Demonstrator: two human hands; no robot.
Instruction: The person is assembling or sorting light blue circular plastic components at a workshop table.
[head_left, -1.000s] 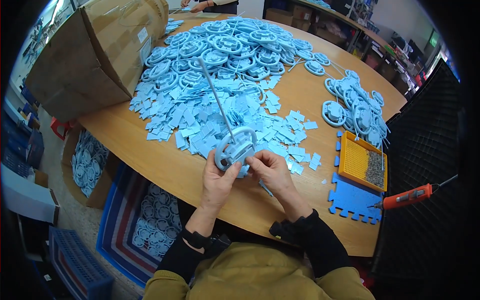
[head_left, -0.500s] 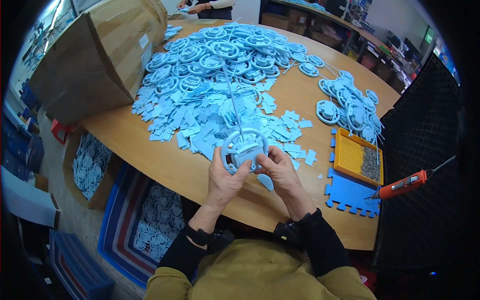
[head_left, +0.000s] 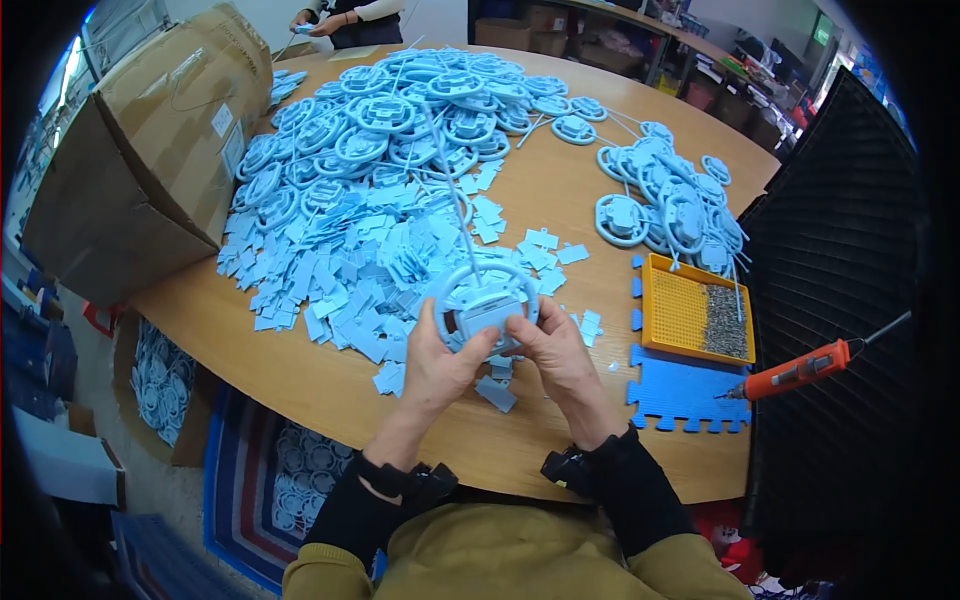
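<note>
Both my hands hold a light-blue plastic wheel-shaped part [head_left: 490, 308] in front of me, just over the near side of the table. A long thin rod stretches from its rim toward the pile. My left hand [head_left: 436, 368] wraps the wheel's left side and my right hand [head_left: 562, 358] its right. Both thumbs press on the rectangular panel at its centre; my other fingers are mostly hidden behind it. Small flat light-blue plates [head_left: 340, 285] lie scattered beyond and beneath my hands. Behind them rises a heap of similar wheel parts [head_left: 390, 112].
To the right, a yellow tray [head_left: 652, 300] holds small metal screws [head_left: 726, 325]. An orange electric screwdriver [head_left: 797, 369] hangs over a blue foam mat [head_left: 685, 388]. More wheel parts [head_left: 665, 195] lie behind the tray. A cardboard box [head_left: 150, 150] stands at left; another person's hands [head_left: 318, 24] work far off.
The view has shifted, so the table's things sit further left. My thumbs have moved closer together on the wheel's central panel. Both hands still hold the wheel.
</note>
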